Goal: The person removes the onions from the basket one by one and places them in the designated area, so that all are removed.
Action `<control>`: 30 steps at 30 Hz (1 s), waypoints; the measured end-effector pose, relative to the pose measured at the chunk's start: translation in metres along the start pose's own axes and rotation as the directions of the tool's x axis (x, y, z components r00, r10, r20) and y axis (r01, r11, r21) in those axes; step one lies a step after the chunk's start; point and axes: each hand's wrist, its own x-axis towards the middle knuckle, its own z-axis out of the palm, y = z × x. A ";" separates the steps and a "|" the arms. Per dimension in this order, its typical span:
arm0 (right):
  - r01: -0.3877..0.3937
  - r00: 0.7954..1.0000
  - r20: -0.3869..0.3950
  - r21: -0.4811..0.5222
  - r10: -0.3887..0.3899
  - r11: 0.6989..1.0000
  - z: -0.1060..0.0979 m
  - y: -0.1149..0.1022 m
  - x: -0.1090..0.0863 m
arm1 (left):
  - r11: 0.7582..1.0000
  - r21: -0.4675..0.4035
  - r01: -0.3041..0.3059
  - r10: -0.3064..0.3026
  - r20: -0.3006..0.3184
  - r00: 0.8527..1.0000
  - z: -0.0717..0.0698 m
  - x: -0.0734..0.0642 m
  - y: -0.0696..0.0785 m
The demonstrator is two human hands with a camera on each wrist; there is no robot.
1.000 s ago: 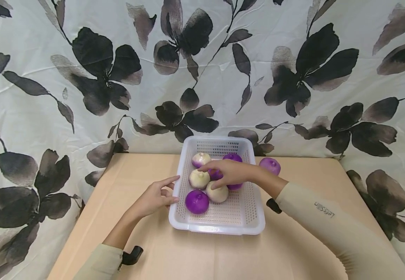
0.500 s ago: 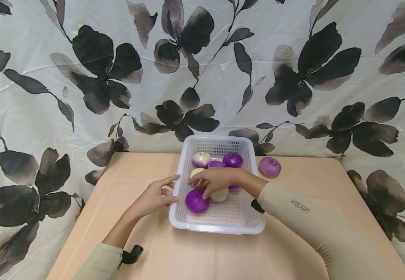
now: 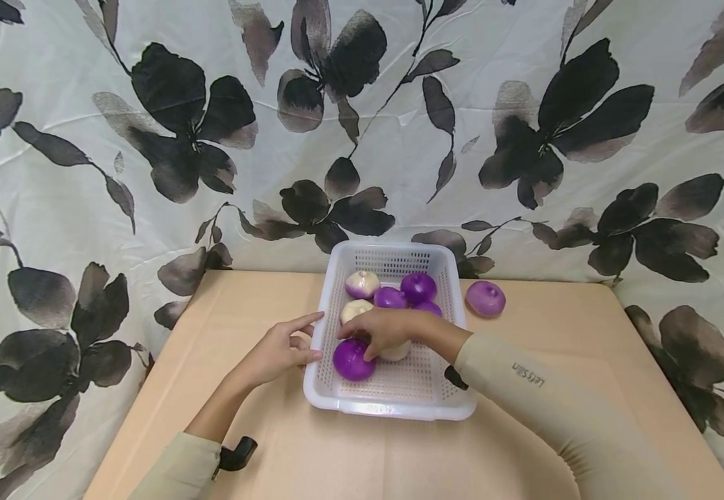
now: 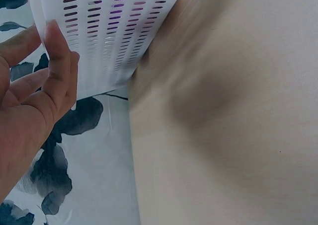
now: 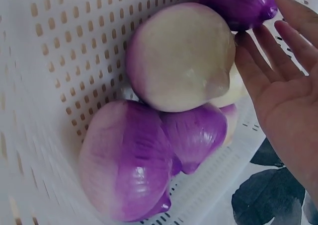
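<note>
A white perforated plastic basket (image 3: 393, 408) holds several onions, some purple and some pale. At its left side my left hand (image 3: 277, 353) touches the outer wall and rim with thumb and fingertips, also seen close up as the left hand (image 4: 35, 93). Inside, my right hand (image 3: 387, 330) has its thumb and fingers round a purple onion (image 3: 353, 362) near the front left. In the right wrist view, that purple onion (image 5: 238, 6) sits at the fingertips of the right hand (image 5: 293, 91). A pale onion (image 3: 395, 352) lies partly hidden beneath the right hand; another pale onion (image 3: 354, 310) lies behind it.
Outside the basket, a lighter purple onion (image 3: 486, 298) rests on the table (image 3: 243, 305) at the back right. Behind the table hangs a white cloth (image 3: 412, 173) with dark flowers. Farther back in the basket lie a white-and-purple onion (image 3: 363, 284) and a purple onion (image 3: 419, 286).
My right hand has moved from over the pale onions toward the front left, down to the purple onion. The left hand has stayed at the basket's side.
</note>
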 end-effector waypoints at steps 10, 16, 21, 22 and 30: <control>-0.003 1.000 -0.022 -0.100 0.001 0.995 0.011 -0.002 0.005 | 1.000 0.024 0.009 -0.009 -0.015 1.000 0.001 0.001 0.001; -0.011 1.000 -0.019 -0.114 0.009 0.993 0.014 -0.004 0.007 | 0.999 0.036 -0.017 0.017 -0.013 1.000 0.001 0.000 0.001; -0.010 1.000 -0.008 -0.132 0.009 0.991 0.016 -0.002 0.009 | 0.999 0.019 -0.026 0.026 -0.010 1.000 0.001 0.000 0.000; -0.005 1.000 -0.004 -0.135 0.005 0.991 0.016 -0.002 0.010 | 1.000 0.013 -0.026 0.026 -0.009 1.000 0.001 0.000 -0.001; 0.025 1.000 0.018 -0.131 -0.023 0.991 0.019 -0.002 0.013 | 0.999 0.020 -0.033 0.034 -0.011 0.999 0.000 0.000 -0.002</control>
